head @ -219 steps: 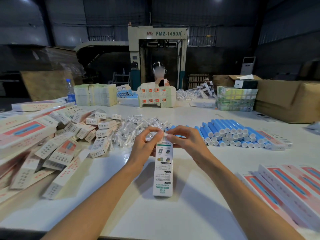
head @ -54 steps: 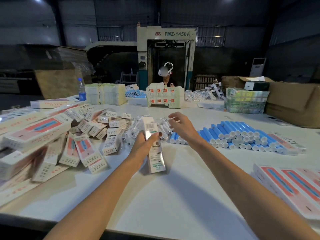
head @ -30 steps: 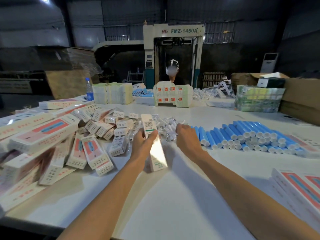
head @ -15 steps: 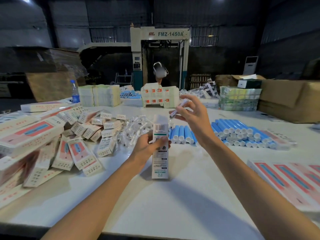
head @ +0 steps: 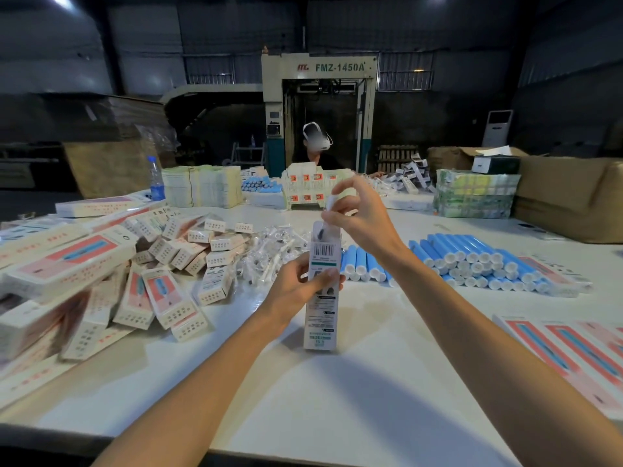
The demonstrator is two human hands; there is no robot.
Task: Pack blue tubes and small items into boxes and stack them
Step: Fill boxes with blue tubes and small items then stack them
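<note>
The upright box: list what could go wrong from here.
The small item pinched by the right hand hangs over the narrow open top of the box; it may snag the rim or drop outside. The box stands on end, steadied only by the left hand; a push could tip it toward the blue tubes.

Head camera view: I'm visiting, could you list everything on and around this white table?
upright box: one, white, table centre, top open
small item: one, white, above the box's open top
blue tubes: many, blue with white caps, right of the box
wrapped small items: a pile, clear, behind the box
packed boxes: a heap, white and pink, left
laid-out boxes: several, white and pink, near right edge
water bottle: one, blue label, far left
machine: one, cream, marked FMZ-1450A, behind
other person: one, across the table
table: one, white
left hand: grips the upright box
right hand: pinches the small item
</note>
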